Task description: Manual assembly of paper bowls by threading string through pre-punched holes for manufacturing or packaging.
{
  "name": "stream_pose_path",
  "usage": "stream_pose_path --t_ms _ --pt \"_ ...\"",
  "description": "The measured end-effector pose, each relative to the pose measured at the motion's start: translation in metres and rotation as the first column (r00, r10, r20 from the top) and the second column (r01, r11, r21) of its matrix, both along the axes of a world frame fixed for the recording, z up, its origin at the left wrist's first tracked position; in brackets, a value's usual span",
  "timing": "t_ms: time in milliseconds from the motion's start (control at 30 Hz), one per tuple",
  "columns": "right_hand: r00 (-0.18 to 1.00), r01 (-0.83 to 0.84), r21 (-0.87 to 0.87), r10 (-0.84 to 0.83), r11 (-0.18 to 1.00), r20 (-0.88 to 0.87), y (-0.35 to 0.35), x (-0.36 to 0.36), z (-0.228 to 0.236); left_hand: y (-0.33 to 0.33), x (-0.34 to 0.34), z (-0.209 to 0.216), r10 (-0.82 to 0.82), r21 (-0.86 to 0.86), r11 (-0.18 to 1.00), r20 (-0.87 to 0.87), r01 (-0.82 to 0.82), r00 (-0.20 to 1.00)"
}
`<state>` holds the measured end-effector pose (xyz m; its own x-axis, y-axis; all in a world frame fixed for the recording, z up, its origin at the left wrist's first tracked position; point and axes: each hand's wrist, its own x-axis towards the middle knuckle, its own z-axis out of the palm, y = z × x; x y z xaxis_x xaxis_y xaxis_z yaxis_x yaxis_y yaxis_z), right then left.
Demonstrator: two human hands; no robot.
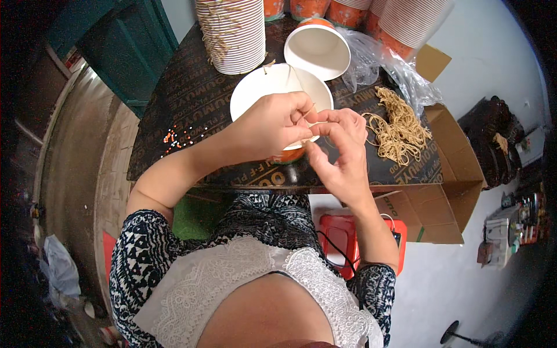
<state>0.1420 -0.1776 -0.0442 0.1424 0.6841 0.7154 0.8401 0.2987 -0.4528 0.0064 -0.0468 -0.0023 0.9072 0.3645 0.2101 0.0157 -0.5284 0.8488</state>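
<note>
A white-lined paper tub (246,95) with an orange outside stands near the table's front edge, its mouth facing up. Both hands meet over its near right rim. My left hand (281,123) is closed, thumb and fingertips pinching a thin tan cord (314,108). Close against it, my right hand (343,142) has its thumb and forefinger brought together at the same cord. Fingers hide most of the cord there, and any knot in it cannot be made out. Another thin strand crosses the tub's far inner wall.
Tall stacked tubs (235,37) with cord ends stand behind, beside a tub on its side (316,53). Clear plastic wrap (365,61) and a tangled cord heap (400,130) lie right. Small beads (174,139) are scattered left. An open cardboard box (455,174) adjoins the table's right.
</note>
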Motion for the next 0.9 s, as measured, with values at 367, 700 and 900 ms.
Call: stream_pose_path --t_ms 367,700,900 --pt "0.993 -0.029 -0.023 0.026 0.999 -0.115 0.004 -0.001 -0.001 0.021 0.007 -0.005 -0.158 -0.458 0.879 -0.015 0.133 0.987" --pt "0.991 -0.019 -0.028 0.015 0.999 -0.133 0.003 -0.003 -0.001 0.023 0.001 -0.004 -0.256 -0.347 0.912 -0.06 0.221 0.965" --pt "0.993 -0.056 -0.039 0.052 0.998 -0.109 0.006 0.01 -0.006 0.0 -0.005 -0.003 0.034 0.197 0.98 -0.01 -0.031 0.999"
